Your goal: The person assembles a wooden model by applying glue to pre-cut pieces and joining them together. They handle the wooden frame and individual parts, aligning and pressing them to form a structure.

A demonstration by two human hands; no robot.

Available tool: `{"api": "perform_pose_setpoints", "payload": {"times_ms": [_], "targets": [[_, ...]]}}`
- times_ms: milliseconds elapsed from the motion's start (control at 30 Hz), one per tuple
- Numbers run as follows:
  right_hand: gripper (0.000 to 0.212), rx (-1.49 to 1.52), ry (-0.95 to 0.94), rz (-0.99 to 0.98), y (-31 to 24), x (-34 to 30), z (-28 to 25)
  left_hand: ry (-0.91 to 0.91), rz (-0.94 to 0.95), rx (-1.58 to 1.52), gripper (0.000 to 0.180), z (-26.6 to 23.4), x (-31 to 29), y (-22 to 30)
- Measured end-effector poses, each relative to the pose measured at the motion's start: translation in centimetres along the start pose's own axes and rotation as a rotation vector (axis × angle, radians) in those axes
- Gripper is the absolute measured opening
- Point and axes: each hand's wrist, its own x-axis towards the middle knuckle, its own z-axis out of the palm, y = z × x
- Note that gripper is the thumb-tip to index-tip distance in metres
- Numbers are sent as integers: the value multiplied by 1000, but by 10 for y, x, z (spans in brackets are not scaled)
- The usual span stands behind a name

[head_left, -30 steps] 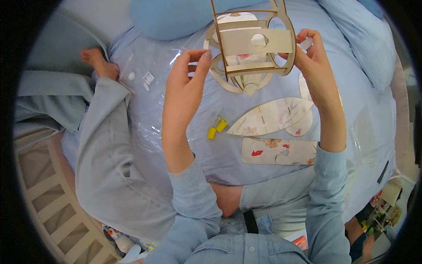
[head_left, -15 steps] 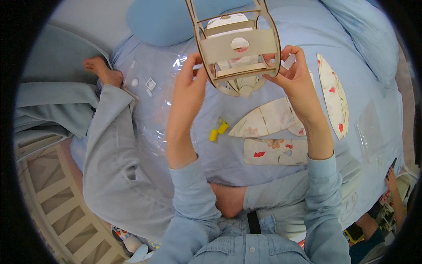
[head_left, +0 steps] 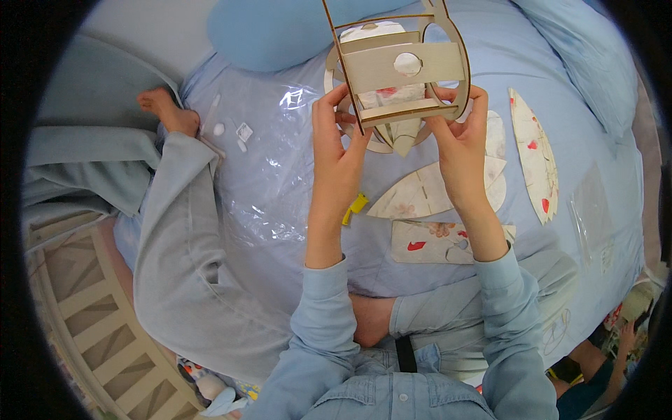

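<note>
Between my hands, above the bed, is a light plywood frame (head_left: 374,71) with curved side panels, cross slats and a round hole in its wide board. My left hand (head_left: 336,136) is closed round its lower left side, thumb near the bottom slat. My right hand (head_left: 462,136) grips the lower right corner, some fingers hidden behind the panel. A pointed wooden part (head_left: 402,136) hangs at the frame's lower end. Below lie a flower-patterned leaf-shaped sheet (head_left: 409,192) and a patterned rectangular sheet (head_left: 437,245), both partly behind my right arm.
Another patterned curved piece (head_left: 533,154) lies at right, near a clear bag (head_left: 589,217). Clear plastic wrap (head_left: 269,189) spreads left of my arm, with small white items (head_left: 243,133) beyond. Small yellow pieces (head_left: 358,204) sit by my left forearm. Another person's arm (head_left: 619,357) shows lower right.
The frame has shifted right and turned, so its left panel now appears nearly edge-on. My left hand moved right with it; my right hand moved slightly left, bringing the hands closer together.
</note>
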Motion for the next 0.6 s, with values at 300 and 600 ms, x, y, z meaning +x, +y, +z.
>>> {"api": "perform_pose_setpoints", "payload": {"times_ms": [300,600], "targets": [[45,107,32,58,9,-1,1,46,-29,-166,49,3,-3,-15],[43,113,-137,102,0,1,-14,-35,-48,-202,56,-9,-7,-19]]}}
